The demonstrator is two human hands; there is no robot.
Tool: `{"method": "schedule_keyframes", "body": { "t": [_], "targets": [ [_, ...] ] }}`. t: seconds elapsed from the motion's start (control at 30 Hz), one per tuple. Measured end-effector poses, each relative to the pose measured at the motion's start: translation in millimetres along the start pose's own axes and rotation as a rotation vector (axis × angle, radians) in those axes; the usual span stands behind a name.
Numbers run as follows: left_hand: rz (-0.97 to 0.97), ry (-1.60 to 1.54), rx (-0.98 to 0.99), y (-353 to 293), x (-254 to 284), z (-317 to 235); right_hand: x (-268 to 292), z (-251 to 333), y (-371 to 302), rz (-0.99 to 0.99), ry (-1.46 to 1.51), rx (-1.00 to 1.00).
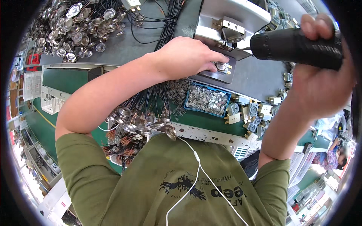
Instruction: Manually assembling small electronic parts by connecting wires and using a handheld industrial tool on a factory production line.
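Dull black plastic-looking driver (283,45), glossy metal caps (77,37), blue plastic tray (206,112), chipped painted rail (215,135), matt cloth shirt (145,188)

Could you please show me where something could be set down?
The grey bench is bare between the metal fixture and the pronged blocks rightward, and between the disc pile and black cables. Blocks and springs crowd the blue tray.

And the black screwdriver-like tool (283,47) is riding high on the right, its thick, round barrel lying almost level and its thin metal tip pointing left, a little marked ring circling the nose. Down and to the left of that tip, the small fitting (224,68) is sitting flat, its round silvery face looking upward, its brass-coloured prongs sticking out to the right, its left end partly hiding. The two are staying apart.
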State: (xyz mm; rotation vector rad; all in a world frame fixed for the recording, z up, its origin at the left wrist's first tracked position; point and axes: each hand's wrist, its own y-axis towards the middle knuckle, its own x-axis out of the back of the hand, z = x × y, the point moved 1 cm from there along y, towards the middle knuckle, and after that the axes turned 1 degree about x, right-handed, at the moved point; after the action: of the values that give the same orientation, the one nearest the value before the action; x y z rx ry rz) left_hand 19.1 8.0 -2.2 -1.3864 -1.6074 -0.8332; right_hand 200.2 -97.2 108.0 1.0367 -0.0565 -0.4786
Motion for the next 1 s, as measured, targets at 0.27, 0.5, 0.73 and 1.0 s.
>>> {"method": "schedule_keyframes", "body": {
  "t": [0.27,0.5,0.73,1.0],
  "targets": [
    [0.062,-0.018,0.02,1.2,5.0,-4.9,-26.7,-11.5,-8.0,-0.011,-0.099,0.049],
    [0.075,-0.05,0.033,1.6,8.5,-7.4,-34.0,-18.5,-8.3,-0.147,-0.153,-0.032],
    [0.095,-0.037,0.062,2.9,9.9,-9.3,-33.0,-22.2,-10.5,-0.119,-0.203,-0.063],
    [0.055,-0.013,0.016,3.1,6.4,-7.9,-35.7,-27.7,-8.0,-0.013,-0.225,0.019]
  ]
}}
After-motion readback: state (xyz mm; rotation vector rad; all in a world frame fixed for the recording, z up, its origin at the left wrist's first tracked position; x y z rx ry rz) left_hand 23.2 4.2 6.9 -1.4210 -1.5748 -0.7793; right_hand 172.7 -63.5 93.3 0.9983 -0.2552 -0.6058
